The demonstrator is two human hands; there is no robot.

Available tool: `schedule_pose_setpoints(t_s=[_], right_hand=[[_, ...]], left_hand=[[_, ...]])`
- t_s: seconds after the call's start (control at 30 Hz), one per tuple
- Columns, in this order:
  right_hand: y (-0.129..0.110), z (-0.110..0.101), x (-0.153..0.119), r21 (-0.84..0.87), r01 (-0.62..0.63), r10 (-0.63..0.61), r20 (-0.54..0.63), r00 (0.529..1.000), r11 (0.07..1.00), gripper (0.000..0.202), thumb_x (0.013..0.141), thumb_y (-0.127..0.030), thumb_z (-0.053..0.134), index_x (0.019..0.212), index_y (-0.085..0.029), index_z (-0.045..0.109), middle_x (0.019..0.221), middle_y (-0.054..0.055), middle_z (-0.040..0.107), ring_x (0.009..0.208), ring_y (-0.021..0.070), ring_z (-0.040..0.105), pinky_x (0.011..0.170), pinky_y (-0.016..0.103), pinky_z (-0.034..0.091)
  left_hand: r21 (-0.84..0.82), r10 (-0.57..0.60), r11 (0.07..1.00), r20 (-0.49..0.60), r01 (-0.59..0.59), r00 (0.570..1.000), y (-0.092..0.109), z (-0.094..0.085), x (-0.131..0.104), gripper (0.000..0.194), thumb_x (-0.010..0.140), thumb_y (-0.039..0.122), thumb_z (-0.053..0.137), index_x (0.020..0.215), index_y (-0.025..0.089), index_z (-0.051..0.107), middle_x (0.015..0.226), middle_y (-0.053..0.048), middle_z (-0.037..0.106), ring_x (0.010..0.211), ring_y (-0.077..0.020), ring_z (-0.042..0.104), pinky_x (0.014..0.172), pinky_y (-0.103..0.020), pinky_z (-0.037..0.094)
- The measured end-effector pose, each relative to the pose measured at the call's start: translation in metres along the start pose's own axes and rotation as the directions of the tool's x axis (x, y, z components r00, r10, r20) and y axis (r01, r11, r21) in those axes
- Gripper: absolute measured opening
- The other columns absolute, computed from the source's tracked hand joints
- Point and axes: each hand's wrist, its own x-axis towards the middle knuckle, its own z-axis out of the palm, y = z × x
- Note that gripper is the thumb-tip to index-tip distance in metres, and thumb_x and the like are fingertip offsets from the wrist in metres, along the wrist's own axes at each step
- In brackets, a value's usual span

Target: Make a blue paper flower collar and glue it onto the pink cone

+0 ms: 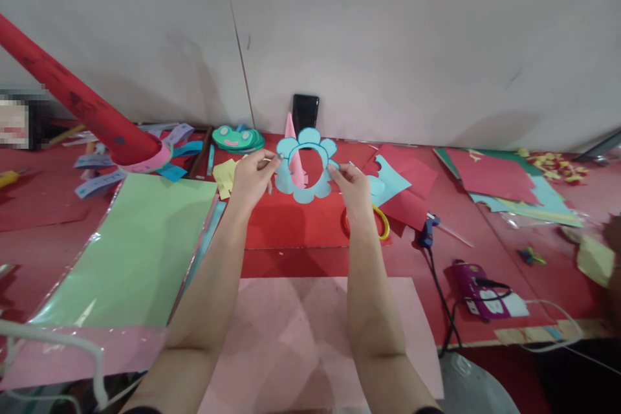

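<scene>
Between my two hands I hold up a light blue paper flower ring, with rounded petals, dark outlines and a round hole in the middle. My left hand pinches its left edge. On the opposite edge, my right hand pinches a petal. Through the hole shows part of a pink paper cone standing behind. Below the ring lies a red sheet. Yellow-handled scissors lie partly hidden by my right forearm. Beside my right hand is a cut light blue paper scrap.
A black phone leans on the wall. Green frog-face cutouts and yellow paper pieces lie left. A red cone rises at far left above a green sheet. A glue gun and purple power strip with cords lie right.
</scene>
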Motion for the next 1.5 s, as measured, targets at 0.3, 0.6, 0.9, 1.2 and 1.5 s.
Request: schedule_pose_setpoints(t_s=[0.3,0.6,0.9,1.2,1.5], right_hand=[[0.001,0.0,0.001,-0.067,0.035,-0.036,-0.009,0.999,0.997,0.029,0.07,-0.048,0.066,0.073,-0.019,0.067,0.064,-0.003,0.059,0.063,0.011,0.052,0.064,0.025,0.046],[0.0,-0.001,-0.001,-0.097,0.021,-0.022,-0.011,1.0,0.995,0.027,0.068,-0.049,0.068,0.071,-0.021,0.067,0.047,-0.008,0.033,0.044,0.0068,0.031,0.044,0.022,0.029],[-0.004,0.003,-0.003,0.08,-0.064,0.058,0.073,0.996,0.995,0.03,0.067,-0.047,0.069,0.075,-0.018,0.064,0.066,0.001,0.063,0.065,0.0139,0.061,0.053,0.025,0.05],[0.001,0.002,0.0,0.151,-0.024,0.021,0.02,1.0,0.988,0.045,0.066,-0.031,0.071,0.107,-0.022,0.058,0.072,-0.004,0.066,0.068,0.0122,0.063,0.066,0.028,0.055],[0.007,0.0,0.003,-0.013,0.061,-0.061,-0.015,0.998,0.998,0.02,0.068,-0.031,0.067,0.084,-0.018,0.064,0.083,0.003,0.07,0.077,0.0148,0.064,0.071,0.03,0.051]], left_hand=[[0.025,-0.003,1.0,-0.007,0.004,1.0,-0.002,0.0,0.001,0.018,0.079,0.039,0.056,0.073,0.022,0.057,0.044,0.007,0.052,0.029,-0.0087,0.043,0.036,-0.022,0.031],[-0.087,-0.047,0.995,0.007,0.047,0.999,0.0,0.0,0.0,0.017,0.076,0.037,0.061,0.073,0.021,0.057,0.052,0.005,0.058,0.035,-0.0106,0.053,0.038,-0.021,0.04],[-0.173,-0.029,0.985,0.011,0.03,1.0,-0.005,0.004,0.001,0.01,0.079,0.029,0.058,0.075,0.019,0.059,0.07,-0.001,0.07,0.065,-0.0165,0.069,0.06,-0.025,0.057],[0.03,0.054,0.998,-0.049,-0.053,0.997,-0.002,0.004,0.002,0.02,0.073,0.013,0.062,0.092,0.019,0.065,0.099,-0.002,0.072,0.092,-0.0176,0.068,0.077,-0.025,0.056],[-0.024,-0.009,1.0,0.057,0.01,0.998,-0.005,0.004,0.002,0.047,0.073,0.011,0.064,0.118,0.02,0.059,0.101,-0.005,0.072,0.086,-0.017,0.069,0.075,-0.027,0.057]])
